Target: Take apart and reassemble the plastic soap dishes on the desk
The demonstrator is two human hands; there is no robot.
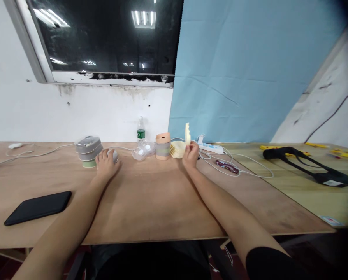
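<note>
In the head view, my left hand (107, 163) curls over a rounded light grey object (115, 156), mostly hidden under the fingers. Directly to its left stands a stack of oval grey and green containers (88, 151), very near my fingertips. My right hand (190, 154) pinches a pale yellow strip (187, 134) with a notched edge and holds it upright above the table. Just left of that hand sits a stack of cream-coloured round pieces (178, 149) with ridged sides. A peach and grey cup-like container (162, 147) stands beside the stack.
Clear plastic lids (143, 151) and a green-labelled bottle (141, 130) stand near the wall. A white power strip (210, 147) with loose cables and a dark red packet (227, 167) lie to the right. A black phone-like slab (38, 208) lies front left; a black frame (308, 165) lies far right.
</note>
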